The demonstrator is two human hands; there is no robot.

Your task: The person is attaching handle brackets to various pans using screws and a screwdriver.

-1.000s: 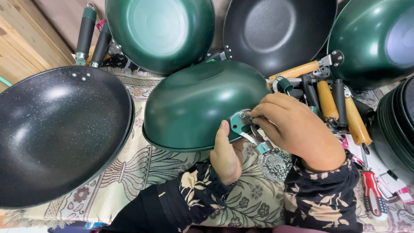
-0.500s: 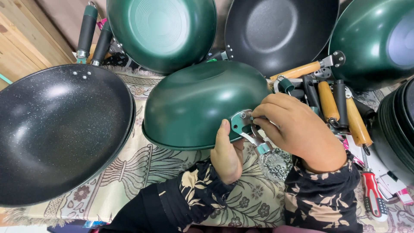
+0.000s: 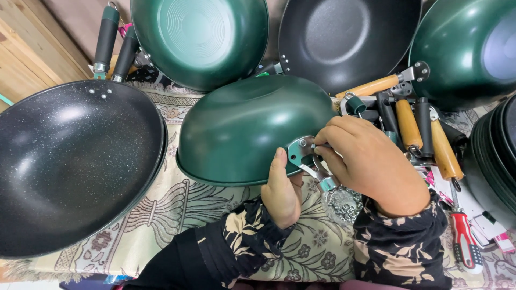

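A black speckled wok [image 3: 70,161] sits far left. My left hand [image 3: 280,190] braces the upturned green wok [image 3: 247,129] mid-cloth, thumb on its rim. My right hand [image 3: 371,164] pinches the metal bracket [image 3: 299,150]; it could slip off the smooth, curved shell.

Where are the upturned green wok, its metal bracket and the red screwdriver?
Green wok [image 3: 242,129], head view, on its domed outside.
Bracket [image 3: 297,150], head view, on its flat plate.
Screwdriver [image 3: 465,241], head view, on its red handle.
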